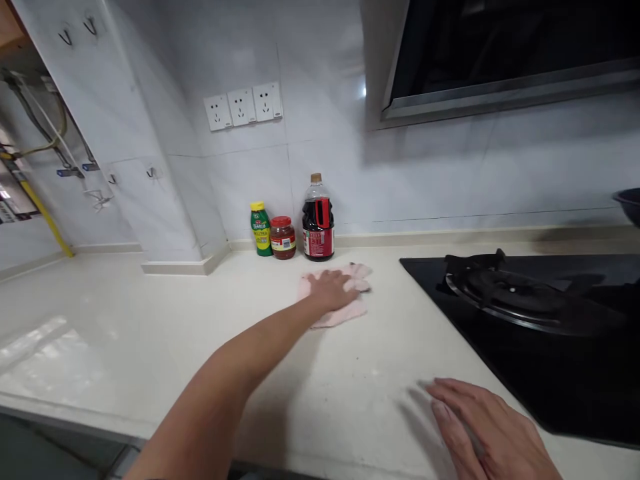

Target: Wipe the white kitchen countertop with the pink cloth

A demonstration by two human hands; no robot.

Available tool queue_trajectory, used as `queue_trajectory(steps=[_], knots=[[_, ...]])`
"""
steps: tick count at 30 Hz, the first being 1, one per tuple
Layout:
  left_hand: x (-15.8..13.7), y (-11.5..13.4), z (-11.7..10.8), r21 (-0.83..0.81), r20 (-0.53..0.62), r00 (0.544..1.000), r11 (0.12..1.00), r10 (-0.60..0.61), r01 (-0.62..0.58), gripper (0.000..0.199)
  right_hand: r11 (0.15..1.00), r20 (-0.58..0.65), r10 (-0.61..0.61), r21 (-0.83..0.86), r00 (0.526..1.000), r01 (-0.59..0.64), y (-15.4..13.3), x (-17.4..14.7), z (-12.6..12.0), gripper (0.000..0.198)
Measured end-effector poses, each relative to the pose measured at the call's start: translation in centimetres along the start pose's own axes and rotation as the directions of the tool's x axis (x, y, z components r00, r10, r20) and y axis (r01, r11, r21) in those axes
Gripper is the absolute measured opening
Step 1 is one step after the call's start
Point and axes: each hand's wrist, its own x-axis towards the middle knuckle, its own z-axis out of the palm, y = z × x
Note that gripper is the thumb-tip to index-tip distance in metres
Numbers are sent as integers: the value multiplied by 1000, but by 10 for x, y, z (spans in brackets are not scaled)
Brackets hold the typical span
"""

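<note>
A pale pink cloth (336, 317) lies rumpled on the white countertop (200, 320), below the bottles at the wall. My left hand (330, 291) rests palm down on it, fingers spread over the fabric and part of the cloth hidden beneath. At the lower right, my right hand (493, 427) is just above or on the counter beside the hob's front corner. Its fingers are loosely bent, the thumb stands apart from them, and nothing shows in it. Small dark specks dot the counter between the two hands.
Against the wall stand a green squeeze bottle (261, 230), a red-lidded jar (283, 239) and a large bottle of dark sauce (319, 223). A black gas hob (510, 360) lies to the right under a range hood (500, 93). A wall pillar (165, 200) juts out at left.
</note>
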Motion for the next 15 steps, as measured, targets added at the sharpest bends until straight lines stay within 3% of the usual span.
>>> queue_trajectory(steps=[4,7,11,15], knots=[[-14,77,14,-48,47,970,971,237,-235,71,991,-78,131,15,988,-130,-9,3,-3,33],[-40,110,19,-109,62,904,903,423,-415,70,981,-136,193,-10,972,-196,-9,1,-4,38],[-91,123,18,-171,77,807,806,585,-567,66,982,-261,187,29,947,-186,-9,-2,-6,38],[-149,121,12,-204,69,704,701,706,-683,63,934,-278,343,203,897,-294,-10,-2,-11,43]])
